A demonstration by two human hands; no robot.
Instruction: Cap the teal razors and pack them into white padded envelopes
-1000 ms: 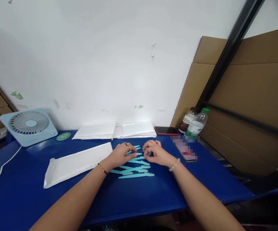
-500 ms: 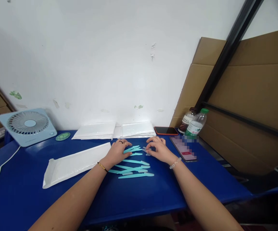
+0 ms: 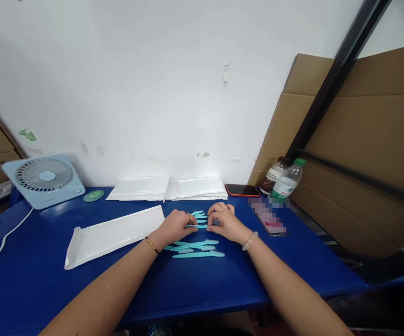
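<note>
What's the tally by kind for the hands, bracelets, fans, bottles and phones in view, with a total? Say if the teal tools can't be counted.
Hands: 2
Bracelets: 2
Fan: 1
Bottles: 2
Phones: 2
Total: 9
Teal tools: left out of the total; they overlap and are partly hidden, so no sure count.

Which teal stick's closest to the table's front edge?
The lowest teal stick in view, lying almost level; every other one is farther back, toward the wall.
</note>
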